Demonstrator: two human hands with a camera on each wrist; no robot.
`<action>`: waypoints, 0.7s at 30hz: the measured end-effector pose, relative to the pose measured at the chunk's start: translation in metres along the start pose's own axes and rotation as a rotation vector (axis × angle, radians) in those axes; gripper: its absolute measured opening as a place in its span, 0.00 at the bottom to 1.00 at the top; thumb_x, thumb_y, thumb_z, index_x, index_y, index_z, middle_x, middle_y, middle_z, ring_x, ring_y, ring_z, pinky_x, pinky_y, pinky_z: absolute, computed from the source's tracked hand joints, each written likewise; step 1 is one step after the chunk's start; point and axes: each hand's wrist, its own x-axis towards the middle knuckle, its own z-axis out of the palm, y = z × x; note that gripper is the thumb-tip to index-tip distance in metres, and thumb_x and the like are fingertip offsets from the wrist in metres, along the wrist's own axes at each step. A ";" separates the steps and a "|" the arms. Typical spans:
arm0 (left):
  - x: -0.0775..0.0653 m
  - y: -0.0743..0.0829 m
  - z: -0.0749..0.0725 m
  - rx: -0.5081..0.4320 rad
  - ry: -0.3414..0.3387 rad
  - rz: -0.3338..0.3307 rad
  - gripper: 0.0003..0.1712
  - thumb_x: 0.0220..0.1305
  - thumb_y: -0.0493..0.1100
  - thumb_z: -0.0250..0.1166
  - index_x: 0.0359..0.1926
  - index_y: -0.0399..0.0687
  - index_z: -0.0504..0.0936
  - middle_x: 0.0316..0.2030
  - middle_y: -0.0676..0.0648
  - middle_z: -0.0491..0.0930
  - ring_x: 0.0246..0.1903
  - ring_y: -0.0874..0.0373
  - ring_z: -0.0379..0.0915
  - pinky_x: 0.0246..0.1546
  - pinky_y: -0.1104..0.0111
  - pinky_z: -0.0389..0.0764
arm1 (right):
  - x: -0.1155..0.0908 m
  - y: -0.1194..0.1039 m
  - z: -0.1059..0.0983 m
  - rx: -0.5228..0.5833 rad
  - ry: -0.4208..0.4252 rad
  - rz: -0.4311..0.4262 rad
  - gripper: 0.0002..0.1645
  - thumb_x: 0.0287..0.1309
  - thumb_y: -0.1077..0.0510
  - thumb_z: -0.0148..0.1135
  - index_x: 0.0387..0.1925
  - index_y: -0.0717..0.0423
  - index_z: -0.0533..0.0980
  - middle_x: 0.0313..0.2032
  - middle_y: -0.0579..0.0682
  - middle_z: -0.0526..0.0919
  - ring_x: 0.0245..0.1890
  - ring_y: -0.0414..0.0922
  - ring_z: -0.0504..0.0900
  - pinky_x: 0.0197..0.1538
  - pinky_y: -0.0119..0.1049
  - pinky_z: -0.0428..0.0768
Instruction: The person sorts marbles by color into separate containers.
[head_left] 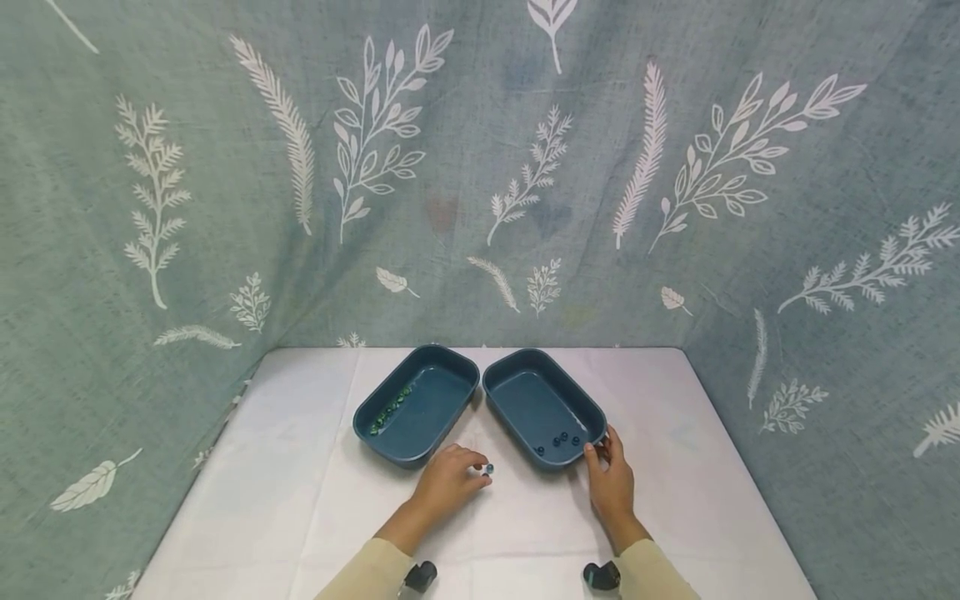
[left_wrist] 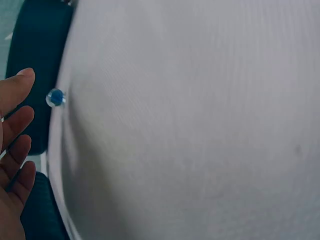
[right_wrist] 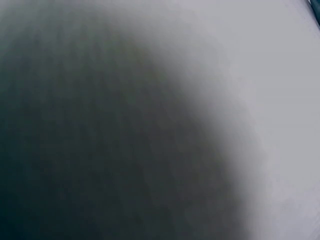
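In the head view my left hand (head_left: 448, 481) is low over the white cloth, fingers loosely bent and parted. Just off its fingertips lies a small glass marble (head_left: 490, 468), clear with a blue core in the left wrist view, where a gap separates it from the fingers. My right hand (head_left: 611, 483) grips the near right corner of the right blue dish (head_left: 528, 392), thumb at the rim and fingers along the outer wall. Several dark blue marbles (head_left: 564, 437) sit at that dish's near end. Green marbles (head_left: 390, 411) line the left side of the left blue dish (head_left: 435, 400).
Both dishes stand angled, their far ends close together, on a white-covered table (head_left: 285, 467). A leaf-patterned grey-green curtain (head_left: 465, 167) surrounds the back and sides. A blurred dark shape (right_wrist: 100, 140) fills much of the right wrist view.
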 end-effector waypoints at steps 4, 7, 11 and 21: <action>0.001 -0.005 0.005 0.011 -0.060 -0.039 0.14 0.51 0.52 0.75 0.39 0.55 0.87 0.33 0.60 0.83 0.35 0.64 0.74 0.40 0.66 0.77 | 0.001 0.001 -0.001 0.006 -0.003 -0.007 0.38 0.69 0.39 0.52 0.74 0.47 0.55 0.65 0.58 0.70 0.61 0.56 0.72 0.64 0.55 0.65; 0.001 -0.006 0.007 0.001 -0.101 -0.071 0.16 0.50 0.53 0.76 0.40 0.55 0.87 0.35 0.61 0.84 0.36 0.65 0.75 0.41 0.67 0.77 | 0.001 0.001 0.000 0.003 -0.002 -0.007 0.39 0.69 0.39 0.52 0.74 0.47 0.54 0.65 0.58 0.70 0.61 0.55 0.73 0.64 0.55 0.65; 0.000 -0.006 0.009 -0.026 -0.137 -0.099 0.16 0.51 0.53 0.75 0.40 0.54 0.87 0.36 0.61 0.83 0.36 0.65 0.74 0.40 0.68 0.77 | 0.001 0.000 0.000 0.003 0.000 0.003 0.39 0.69 0.40 0.52 0.74 0.47 0.54 0.65 0.58 0.71 0.61 0.55 0.73 0.64 0.54 0.66; 0.001 -0.006 0.015 0.000 -0.111 -0.050 0.11 0.52 0.48 0.75 0.37 0.54 0.87 0.33 0.61 0.82 0.36 0.64 0.76 0.40 0.68 0.77 | 0.001 0.002 0.002 -0.007 0.002 0.007 0.38 0.70 0.41 0.52 0.74 0.48 0.54 0.66 0.58 0.69 0.61 0.56 0.72 0.64 0.55 0.66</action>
